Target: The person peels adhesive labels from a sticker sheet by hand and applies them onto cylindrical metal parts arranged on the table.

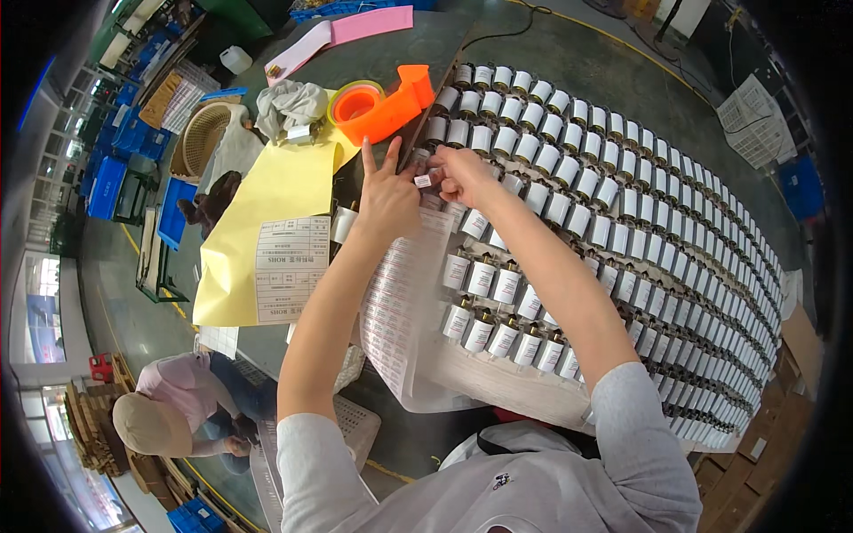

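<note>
My left hand (391, 202) is at the far left edge of the rows of small cylinders, with two fingers stretched out and spread. Close against its right side is my right hand (464, 176), fingers curled in a pinch; what lies between their tips is hidden. A small white printed label (422, 181) shows between the two hands. Below them a clear sheet of printed labels (391, 306) hangs over the front edge of the work surface. Many small metal cylinders, which look like motors, stand in rows to the right, with white wraps (482, 279) around them.
Beyond my left hand lie an orange tape roll (409, 96), a grey cloth (289, 108) and a yellow paper (235, 240) with a printed form. A pink strip (371, 25) lies farther back. At the lower left, a person in a cap (153, 417) bends over. A white crate (755, 123) stands far right.
</note>
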